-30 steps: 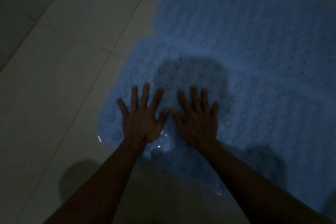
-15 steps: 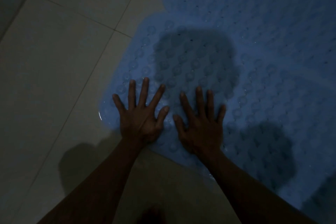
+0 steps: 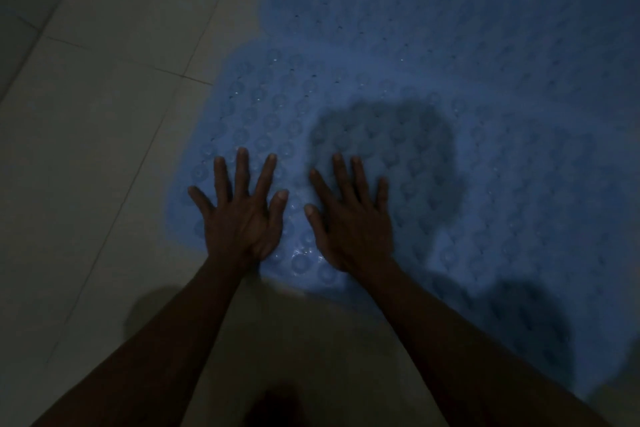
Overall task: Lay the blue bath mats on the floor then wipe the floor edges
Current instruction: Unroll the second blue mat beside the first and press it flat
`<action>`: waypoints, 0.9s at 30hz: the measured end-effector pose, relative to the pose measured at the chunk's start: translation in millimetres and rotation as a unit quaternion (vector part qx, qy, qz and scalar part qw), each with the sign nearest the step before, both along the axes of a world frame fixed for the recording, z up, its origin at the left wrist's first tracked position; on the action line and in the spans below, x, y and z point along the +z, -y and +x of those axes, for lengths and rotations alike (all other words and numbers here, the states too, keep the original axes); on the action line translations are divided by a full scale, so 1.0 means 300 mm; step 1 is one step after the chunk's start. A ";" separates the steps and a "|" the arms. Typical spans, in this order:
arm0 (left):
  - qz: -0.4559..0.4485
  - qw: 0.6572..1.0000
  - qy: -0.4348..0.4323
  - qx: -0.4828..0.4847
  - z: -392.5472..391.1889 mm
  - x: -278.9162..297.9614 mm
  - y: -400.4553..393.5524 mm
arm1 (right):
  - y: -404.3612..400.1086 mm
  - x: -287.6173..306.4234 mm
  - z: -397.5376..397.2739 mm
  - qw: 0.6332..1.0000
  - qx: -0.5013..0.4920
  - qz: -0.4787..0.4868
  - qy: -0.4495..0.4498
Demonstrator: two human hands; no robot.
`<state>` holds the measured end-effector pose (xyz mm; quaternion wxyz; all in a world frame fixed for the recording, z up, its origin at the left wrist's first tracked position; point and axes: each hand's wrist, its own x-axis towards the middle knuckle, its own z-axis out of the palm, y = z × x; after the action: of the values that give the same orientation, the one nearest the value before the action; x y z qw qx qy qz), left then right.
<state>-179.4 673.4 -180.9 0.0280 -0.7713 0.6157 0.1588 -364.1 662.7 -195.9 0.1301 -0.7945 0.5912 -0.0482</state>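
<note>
Blue bath mat (image 3: 433, 55) lies flat on tiled floor (image 3: 90, 135), bumpy side up. Left hand (image 3: 242, 215) & right hand (image 3: 349, 222) both spread wide, palms down, pressing mat's near corner, side by side, not touching.

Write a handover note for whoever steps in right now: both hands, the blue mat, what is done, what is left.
Left hand: flat, fingers spread, pressing the near corner of the blue bath mat.
Right hand: flat beside it, also pressing the mat.
Mat: spread on the tiled floor, bumpy side up, running away to the right. Dim light; I cannot tell whether a second mat lies there.
Done: this mat is down.
Left: finish pressing it flat, lay any other mat, wipe the floor edges. No cloth in view.
</note>
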 end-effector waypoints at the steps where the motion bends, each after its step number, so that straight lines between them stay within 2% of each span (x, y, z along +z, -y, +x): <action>1: -0.002 1.000 -0.008 0.013 -0.032 0.006 -0.003 | -0.010 0.000 -0.027 1.000 -0.009 0.002 0.000; 3: -0.020 1.000 -0.008 -0.013 -0.130 0.012 -0.007 | -0.039 0.004 -0.115 0.998 -0.056 0.014 -0.003; 6: -0.049 0.992 -0.008 -0.116 -0.329 0.005 -0.034 | -0.115 0.015 -0.317 0.990 -0.134 0.038 -0.021; 12: -0.042 0.975 -0.013 -0.217 -0.713 0.000 -0.080 | -0.269 0.055 -0.729 0.958 -0.262 0.099 -0.059; 16: -0.028 0.971 -0.011 -0.236 -0.841 -0.013 -0.094 | -0.316 0.038 -0.833 0.955 -0.282 0.088 -0.038; 23: -0.026 0.978 -0.012 -0.206 -0.865 -0.033 -0.109 | -0.339 0.003 -0.839 0.958 -0.282 0.025 -0.035; 27: -0.012 0.977 0.006 -0.211 -0.876 -0.028 -0.105 | -0.339 0.001 -0.847 0.959 -0.281 0.025 -0.029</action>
<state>-442.1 705.0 -189.4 0.0554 -0.6248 0.7665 0.1378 -618.1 764.4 -195.6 0.1145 -0.5937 0.7952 -0.0452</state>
